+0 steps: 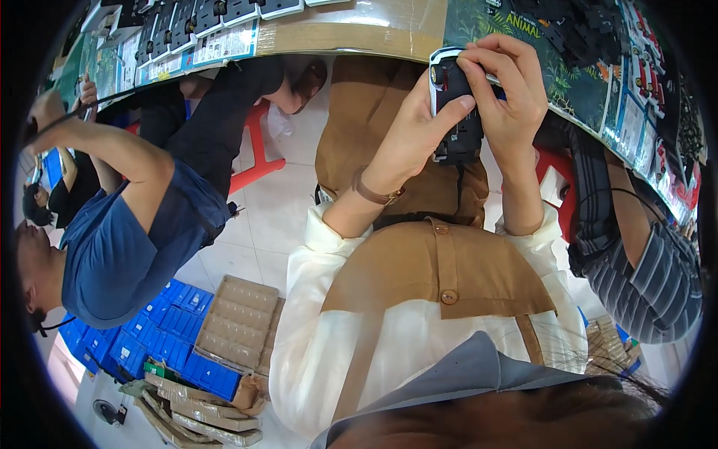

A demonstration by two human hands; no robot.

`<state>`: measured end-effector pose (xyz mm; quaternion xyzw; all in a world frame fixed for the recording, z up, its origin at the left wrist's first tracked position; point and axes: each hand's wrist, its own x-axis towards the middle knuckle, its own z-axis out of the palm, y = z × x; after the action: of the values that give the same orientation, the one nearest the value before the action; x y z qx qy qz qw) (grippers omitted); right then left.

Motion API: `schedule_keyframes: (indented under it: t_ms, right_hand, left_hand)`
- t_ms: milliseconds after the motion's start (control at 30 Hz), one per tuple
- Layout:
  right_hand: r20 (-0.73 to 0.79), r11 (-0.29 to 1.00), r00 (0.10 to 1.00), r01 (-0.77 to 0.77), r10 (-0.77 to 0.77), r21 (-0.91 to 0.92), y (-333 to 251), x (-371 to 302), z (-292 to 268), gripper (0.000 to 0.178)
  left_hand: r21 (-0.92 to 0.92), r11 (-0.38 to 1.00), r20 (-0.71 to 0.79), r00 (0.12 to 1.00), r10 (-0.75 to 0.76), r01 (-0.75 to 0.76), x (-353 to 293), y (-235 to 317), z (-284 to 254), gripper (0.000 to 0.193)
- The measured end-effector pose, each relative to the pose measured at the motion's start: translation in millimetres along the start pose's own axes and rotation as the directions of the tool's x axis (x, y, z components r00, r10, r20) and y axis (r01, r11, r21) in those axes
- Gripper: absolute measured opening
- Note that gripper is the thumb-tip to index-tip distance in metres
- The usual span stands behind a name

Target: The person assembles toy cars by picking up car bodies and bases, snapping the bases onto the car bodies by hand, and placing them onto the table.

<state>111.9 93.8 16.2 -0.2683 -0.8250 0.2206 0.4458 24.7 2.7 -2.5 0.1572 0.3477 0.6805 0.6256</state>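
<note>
A toy car (461, 142) with a black underside and a white shell edge is held up over my lap, just off the table's near edge. My left hand (411, 138) wraps round its left side, with the thumb lying across the black underside. At the car's upper right, the fingers and thumb of my right hand (512, 101) are pinched together against its end. Whether a small part sits between those right fingertips cannot be made out.
White-and-black toy cars (187, 26) line the table (359, 34) at left. Black parts (580, 34) are heaped at right, near red toy cars (649, 67). Co-workers sit on both sides, one in a blue shirt (142, 239). Blue boxes (161, 322) and cardboard trays (238, 322) stand behind on the left.
</note>
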Motion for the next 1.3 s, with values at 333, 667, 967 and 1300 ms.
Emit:
schedule_keyframes:
  t_ms: [333, 667, 967, 1300]
  right_hand:
    - [-0.051, 1.0, 0.999, -0.002, 0.002, 0.005, 2.4, 0.8, 7.2, 0.015]
    - [0.133, 0.96, 0.971, -0.219, 0.198, 0.172, 3.0, -2.0, 6.0, 0.011]
    - [0.532, 0.527, 0.657, -0.751, 0.534, 0.398, 2.8, -19.7, -9.3, 0.048]
    - [0.617, 0.409, 0.627, -0.778, 0.476, 0.476, 5.3, -27.2, 0.2, 0.044]
  left_hand:
    - [0.035, 0.999, 0.006, 1.0, 0.004, -0.004, 1.2, 2.2, -4.4, 0.049]
    - [-0.033, 0.999, -0.006, 1.0, -0.025, 0.025, 1.3, -3.4, -11.0, 0.045]
    - [0.01, 0.995, -0.206, 0.974, 0.098, -0.098, 9.8, 2.7, -15.1, 0.029]
    - [0.043, 0.984, -0.241, 0.954, 0.176, -0.171, 6.2, -2.8, -15.0, 0.032]
